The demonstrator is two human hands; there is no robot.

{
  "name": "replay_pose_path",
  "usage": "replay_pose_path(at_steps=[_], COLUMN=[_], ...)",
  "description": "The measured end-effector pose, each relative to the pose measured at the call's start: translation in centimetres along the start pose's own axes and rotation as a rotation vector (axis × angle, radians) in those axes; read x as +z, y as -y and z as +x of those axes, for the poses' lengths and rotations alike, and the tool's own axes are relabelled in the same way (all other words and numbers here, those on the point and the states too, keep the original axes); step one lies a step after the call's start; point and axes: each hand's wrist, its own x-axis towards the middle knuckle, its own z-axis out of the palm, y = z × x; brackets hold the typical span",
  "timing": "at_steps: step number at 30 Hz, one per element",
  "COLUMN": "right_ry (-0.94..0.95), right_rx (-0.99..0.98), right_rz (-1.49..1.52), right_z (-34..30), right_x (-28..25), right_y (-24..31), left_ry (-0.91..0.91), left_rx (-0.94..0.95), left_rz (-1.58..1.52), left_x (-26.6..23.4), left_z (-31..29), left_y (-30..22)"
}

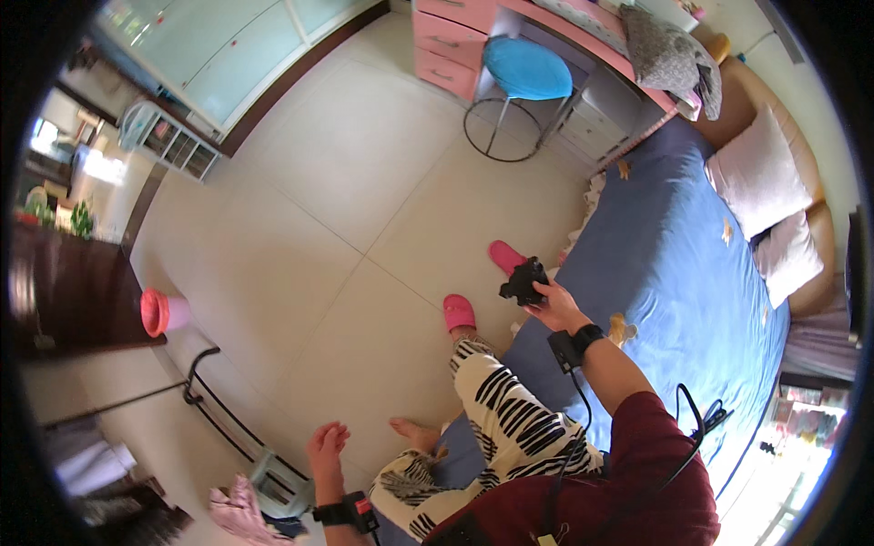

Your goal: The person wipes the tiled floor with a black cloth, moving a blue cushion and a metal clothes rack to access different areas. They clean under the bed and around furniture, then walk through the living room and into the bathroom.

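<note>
My right hand (559, 308) is closed on the near end of a black object with an uneven, knobbly outline (523, 282), held out over the floor beside the bed; its exact kind is unclear. My left hand (328, 448) is raised above the floor at lower left, fingers loosely bent and slightly apart, holding nothing. Below the black object lies a pink slipper (504, 256). Another pink slipper (459, 313) is on one foot, while my other foot (414, 433) is bare. Each wrist wears a black strap with a small box.
I sit on the edge of a bed with a blue sheet (637, 237). Past its far end are a pink desk (455, 41) and a blue round stool (526, 68). On the left stand a pink bin (162, 312), a black metal rack (214, 391) and a grey stool (278, 482) with clothes beside it.
</note>
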Motion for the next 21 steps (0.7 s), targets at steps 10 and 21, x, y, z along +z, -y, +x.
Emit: replay_pose_path(at_steps=[10,21], right_ry=[-0.106,0.001], right_rx=[-0.087,-0.37], right_rz=[0.529,0.956], right_z=[-12.1,-20.4], right_x=[-8.7,-10.2], right_y=[8.4,11.0], left_ry=[0.35,0.742], left_rx=[-0.002,-0.01], left_rz=[0.283,0.641], left_x=[16.9,32.4], left_z=[1.6,1.7], left_y=[-18.8,-27.0])
